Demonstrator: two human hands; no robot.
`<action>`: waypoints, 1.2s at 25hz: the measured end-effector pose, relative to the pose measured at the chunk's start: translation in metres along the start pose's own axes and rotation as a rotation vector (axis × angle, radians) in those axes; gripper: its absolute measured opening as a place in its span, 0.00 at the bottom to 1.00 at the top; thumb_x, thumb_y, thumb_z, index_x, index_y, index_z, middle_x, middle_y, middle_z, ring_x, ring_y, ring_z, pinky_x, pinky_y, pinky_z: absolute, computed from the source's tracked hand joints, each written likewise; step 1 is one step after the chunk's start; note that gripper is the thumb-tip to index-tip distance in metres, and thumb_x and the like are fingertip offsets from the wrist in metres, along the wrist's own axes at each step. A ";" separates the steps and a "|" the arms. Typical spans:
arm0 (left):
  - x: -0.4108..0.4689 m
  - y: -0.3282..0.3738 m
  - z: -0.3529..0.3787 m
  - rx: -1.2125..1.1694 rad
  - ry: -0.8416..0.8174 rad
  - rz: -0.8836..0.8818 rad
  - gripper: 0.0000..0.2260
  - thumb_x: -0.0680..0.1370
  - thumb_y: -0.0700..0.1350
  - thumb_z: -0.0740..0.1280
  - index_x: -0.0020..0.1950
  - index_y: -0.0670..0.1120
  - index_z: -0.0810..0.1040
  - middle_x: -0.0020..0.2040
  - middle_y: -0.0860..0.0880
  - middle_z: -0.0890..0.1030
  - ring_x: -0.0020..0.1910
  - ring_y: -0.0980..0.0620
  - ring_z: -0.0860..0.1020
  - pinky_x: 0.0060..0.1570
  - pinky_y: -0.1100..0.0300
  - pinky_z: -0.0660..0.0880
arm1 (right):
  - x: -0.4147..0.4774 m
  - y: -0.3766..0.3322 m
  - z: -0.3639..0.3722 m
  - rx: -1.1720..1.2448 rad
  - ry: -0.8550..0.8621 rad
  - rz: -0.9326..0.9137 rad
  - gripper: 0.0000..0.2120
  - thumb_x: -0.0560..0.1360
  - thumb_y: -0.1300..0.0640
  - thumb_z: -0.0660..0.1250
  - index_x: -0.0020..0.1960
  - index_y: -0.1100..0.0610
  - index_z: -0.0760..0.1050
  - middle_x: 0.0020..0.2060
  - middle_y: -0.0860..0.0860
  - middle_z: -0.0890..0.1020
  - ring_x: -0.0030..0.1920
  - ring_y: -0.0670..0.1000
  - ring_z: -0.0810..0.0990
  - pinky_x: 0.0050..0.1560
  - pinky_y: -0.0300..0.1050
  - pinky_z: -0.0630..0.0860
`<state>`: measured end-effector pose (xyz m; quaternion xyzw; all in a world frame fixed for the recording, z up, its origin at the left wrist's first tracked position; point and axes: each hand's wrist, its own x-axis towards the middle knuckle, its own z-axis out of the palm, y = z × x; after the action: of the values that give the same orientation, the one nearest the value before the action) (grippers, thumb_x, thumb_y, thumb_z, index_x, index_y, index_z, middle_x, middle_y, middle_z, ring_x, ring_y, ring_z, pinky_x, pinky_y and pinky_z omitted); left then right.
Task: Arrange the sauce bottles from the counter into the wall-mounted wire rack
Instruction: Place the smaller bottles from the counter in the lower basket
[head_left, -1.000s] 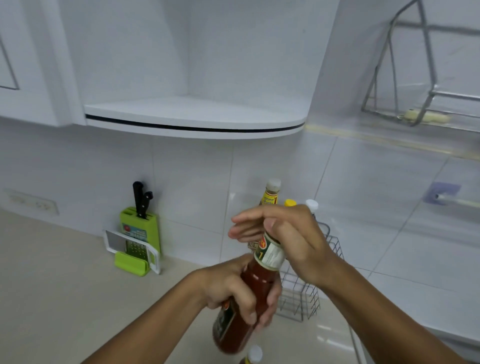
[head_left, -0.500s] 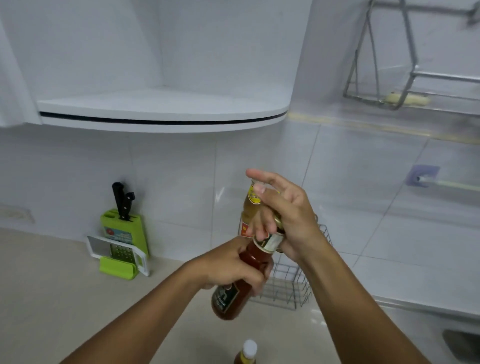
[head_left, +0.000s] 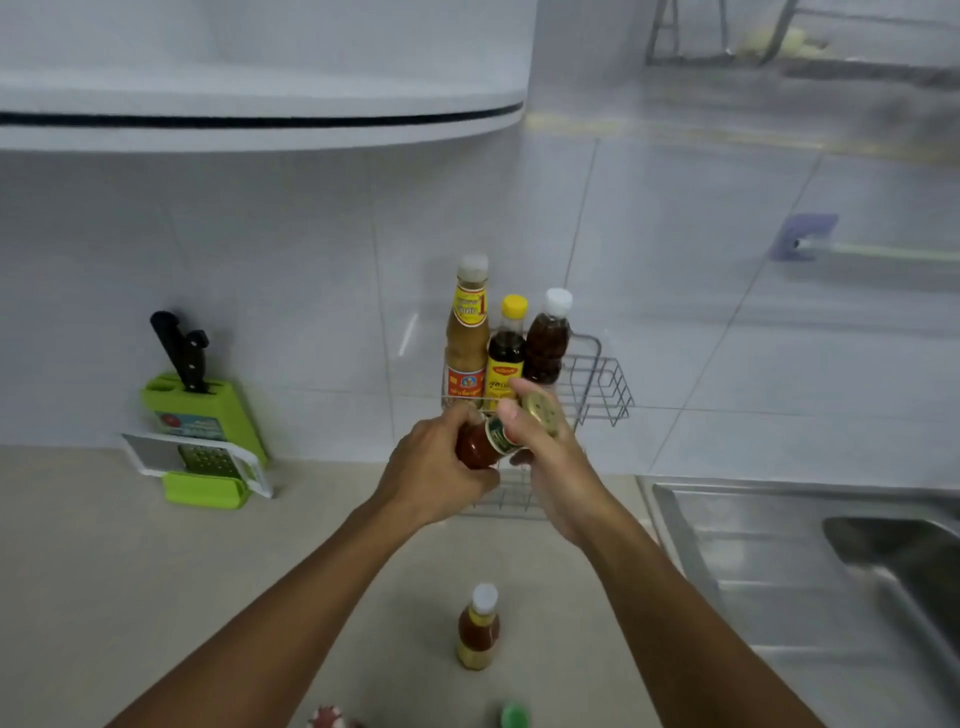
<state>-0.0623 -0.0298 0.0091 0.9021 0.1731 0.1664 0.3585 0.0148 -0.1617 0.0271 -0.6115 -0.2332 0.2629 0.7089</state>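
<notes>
A red sauce bottle (head_left: 475, 448) with a gold cap is tilted toward me in front of the wire rack (head_left: 605, 384). My left hand (head_left: 434, 473) grips its body and my right hand (head_left: 540, 441) holds its neck near the cap. Three bottles stand in the rack: a tall tan one (head_left: 466, 338), a dark one with a yellow cap (head_left: 505, 348) and a dark one with a white cap (head_left: 546, 343). On the counter near me stands a small red bottle with a white cap (head_left: 478, 629).
A green knife block with a grater (head_left: 202, 436) stands at the left against the tiled wall. A steel sink (head_left: 810, 561) lies to the right. A white corner shelf (head_left: 260, 114) hangs overhead. A green cap (head_left: 514, 716) and a red-white cap (head_left: 326, 717) peek in at the bottom edge.
Both hands have lowered the red bottle and tipped it toward me, close to the rack's front. The view has tilted down, uncovering the three racked bottles and the sink.
</notes>
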 end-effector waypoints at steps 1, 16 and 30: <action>0.003 -0.002 0.005 -0.015 -0.031 0.020 0.24 0.64 0.52 0.75 0.55 0.55 0.69 0.49 0.59 0.82 0.44 0.51 0.82 0.43 0.50 0.81 | -0.005 0.014 -0.005 -0.073 -0.040 0.008 0.22 0.72 0.52 0.77 0.64 0.51 0.77 0.49 0.45 0.85 0.46 0.39 0.84 0.42 0.33 0.77; 0.020 -0.184 0.055 -0.088 -0.524 -0.406 0.32 0.73 0.41 0.77 0.74 0.49 0.67 0.72 0.45 0.73 0.73 0.46 0.70 0.58 0.58 0.73 | 0.053 0.127 -0.047 -0.345 0.298 0.051 0.21 0.66 0.68 0.82 0.57 0.61 0.83 0.45 0.46 0.85 0.43 0.34 0.84 0.47 0.32 0.82; 0.057 -0.164 0.100 -0.483 -0.507 -0.542 0.29 0.76 0.28 0.59 0.75 0.47 0.70 0.70 0.49 0.77 0.65 0.53 0.76 0.48 0.64 0.73 | 0.136 0.157 -0.035 -0.997 -0.042 0.097 0.23 0.69 0.48 0.78 0.61 0.54 0.80 0.53 0.52 0.87 0.53 0.52 0.85 0.56 0.55 0.82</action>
<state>-0.0015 0.0479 -0.1654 0.7269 0.2663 -0.1243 0.6207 0.1262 -0.0803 -0.1325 -0.8806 -0.3161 0.1645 0.3124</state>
